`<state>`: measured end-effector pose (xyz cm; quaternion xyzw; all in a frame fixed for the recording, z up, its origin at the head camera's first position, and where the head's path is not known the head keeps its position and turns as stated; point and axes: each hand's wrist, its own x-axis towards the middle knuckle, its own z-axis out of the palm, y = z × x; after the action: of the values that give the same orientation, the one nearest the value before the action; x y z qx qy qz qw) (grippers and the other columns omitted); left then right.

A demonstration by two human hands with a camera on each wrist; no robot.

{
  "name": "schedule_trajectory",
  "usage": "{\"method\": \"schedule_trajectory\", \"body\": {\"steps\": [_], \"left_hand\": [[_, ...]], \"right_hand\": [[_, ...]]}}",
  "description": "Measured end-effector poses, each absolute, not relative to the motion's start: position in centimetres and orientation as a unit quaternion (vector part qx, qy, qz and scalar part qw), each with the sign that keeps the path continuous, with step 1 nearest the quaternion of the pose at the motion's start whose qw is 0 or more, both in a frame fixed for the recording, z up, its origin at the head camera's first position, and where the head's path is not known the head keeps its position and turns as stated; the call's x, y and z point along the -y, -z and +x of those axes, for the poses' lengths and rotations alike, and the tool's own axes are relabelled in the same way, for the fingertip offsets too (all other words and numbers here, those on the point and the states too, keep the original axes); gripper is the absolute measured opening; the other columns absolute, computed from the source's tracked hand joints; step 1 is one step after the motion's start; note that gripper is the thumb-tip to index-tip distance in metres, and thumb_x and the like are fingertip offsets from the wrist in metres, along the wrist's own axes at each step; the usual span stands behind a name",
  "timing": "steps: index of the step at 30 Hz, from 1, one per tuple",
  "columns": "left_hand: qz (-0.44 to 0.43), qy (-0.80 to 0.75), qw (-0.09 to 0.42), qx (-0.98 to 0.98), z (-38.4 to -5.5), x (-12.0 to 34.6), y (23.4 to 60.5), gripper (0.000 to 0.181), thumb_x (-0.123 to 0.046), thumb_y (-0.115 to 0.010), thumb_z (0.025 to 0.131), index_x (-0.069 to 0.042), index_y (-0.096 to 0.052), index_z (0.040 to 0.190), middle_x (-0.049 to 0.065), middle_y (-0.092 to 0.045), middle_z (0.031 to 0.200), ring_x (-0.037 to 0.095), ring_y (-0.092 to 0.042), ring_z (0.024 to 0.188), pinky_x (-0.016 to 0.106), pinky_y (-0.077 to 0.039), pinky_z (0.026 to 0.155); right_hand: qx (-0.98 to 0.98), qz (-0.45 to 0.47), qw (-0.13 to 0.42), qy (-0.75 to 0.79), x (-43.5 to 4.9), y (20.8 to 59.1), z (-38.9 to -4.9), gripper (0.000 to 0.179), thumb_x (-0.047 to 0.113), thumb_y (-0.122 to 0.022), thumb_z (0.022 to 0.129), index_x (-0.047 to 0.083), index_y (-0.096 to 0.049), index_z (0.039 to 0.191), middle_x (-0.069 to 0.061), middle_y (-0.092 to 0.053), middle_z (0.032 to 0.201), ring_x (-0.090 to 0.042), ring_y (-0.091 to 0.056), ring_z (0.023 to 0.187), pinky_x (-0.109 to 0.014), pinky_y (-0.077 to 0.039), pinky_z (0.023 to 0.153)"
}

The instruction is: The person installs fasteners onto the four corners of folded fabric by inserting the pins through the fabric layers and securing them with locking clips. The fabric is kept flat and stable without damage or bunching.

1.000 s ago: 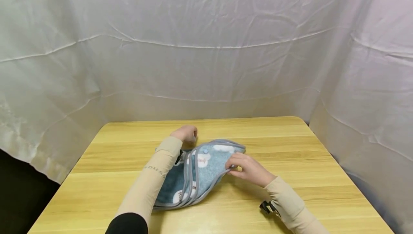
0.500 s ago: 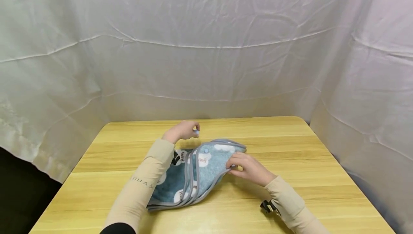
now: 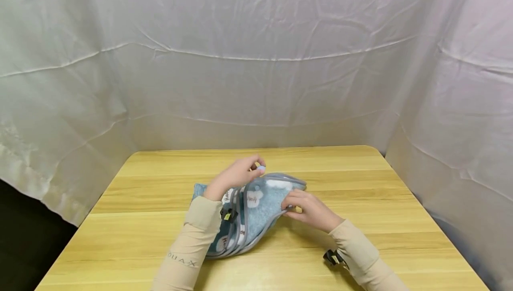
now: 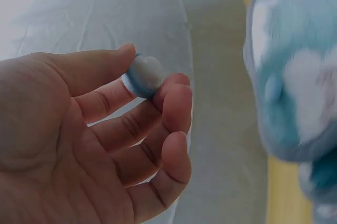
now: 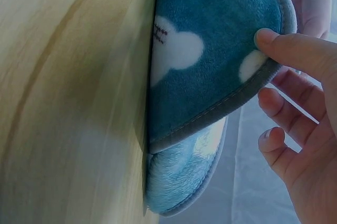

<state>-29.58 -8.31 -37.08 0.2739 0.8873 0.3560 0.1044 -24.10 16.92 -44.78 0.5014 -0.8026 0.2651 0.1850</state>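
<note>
A teal fleece cloth with white cloud shapes and grey bound edges lies folded in layers on the table. My right hand pinches its raised right edge; in the right wrist view the thumb presses the fleece near the binding. Above the far side of the cloth, my left hand holds a small round pale blue-and-white knob between thumb and fingers. A similar light blue knob sits on the top layer of the cloth. Part of the cloth is hidden beneath my left forearm.
The wood-grain table reaches back to a pale hanging curtain, which also closes off both sides. A dark gap shows beyond the table at left.
My left hand has lifted from the cloth's far edge and moved right, carrying the small knob toward the top layer. My right hand keeps its pinch in nearly the same place.
</note>
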Motion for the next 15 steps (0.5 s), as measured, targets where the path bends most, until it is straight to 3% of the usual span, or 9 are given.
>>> {"method": "schedule_trajectory", "body": {"steps": [7, 11, 15], "left_hand": [[0.278, -0.467, 0.186, -0.819, -28.4, 8.3, 39.5, 0.031, -0.022, -0.045, 0.105, -0.008, -0.05, 0.131, 0.023, -0.064, 0.113, 0.04, -0.063, 0.092, 0.044, -0.052, 0.073], [0.269, -0.524, 0.24, -0.771, -28.1, 8.0, 41.0, 0.034, -0.023, -0.044, 0.105, -0.006, -0.047, 0.135, 0.023, -0.062, 0.117, 0.042, -0.062, 0.096, 0.038, -0.051, 0.073], [0.261, -0.543, 0.271, -0.75, -28.0, 7.6, 42.0, 0.033, -0.023, -0.045, 0.104, -0.007, -0.049, 0.133, 0.018, -0.064, 0.114, 0.032, -0.063, 0.089, 0.032, -0.05, 0.072]], "right_hand": [[0.802, 0.502, 0.193, -0.259, -16.9, 44.8, -24.2, 0.026, 0.003, -0.081, 0.074, 0.017, -0.067, 0.09, 0.007, -0.067, 0.09, -0.005, -0.061, 0.084, -0.022, -0.052, 0.08], [0.801, 0.503, 0.195, -0.258, -16.8, 44.8, -24.2, 0.027, 0.002, -0.081, 0.073, 0.017, -0.067, 0.09, 0.007, -0.067, 0.09, -0.005, -0.061, 0.084, -0.022, -0.052, 0.08], [0.8, 0.505, 0.197, -0.258, -16.9, 44.8, -24.3, 0.028, 0.002, -0.082, 0.072, 0.016, -0.067, 0.09, 0.006, -0.066, 0.09, -0.005, -0.06, 0.084, -0.018, -0.051, 0.079]]}}
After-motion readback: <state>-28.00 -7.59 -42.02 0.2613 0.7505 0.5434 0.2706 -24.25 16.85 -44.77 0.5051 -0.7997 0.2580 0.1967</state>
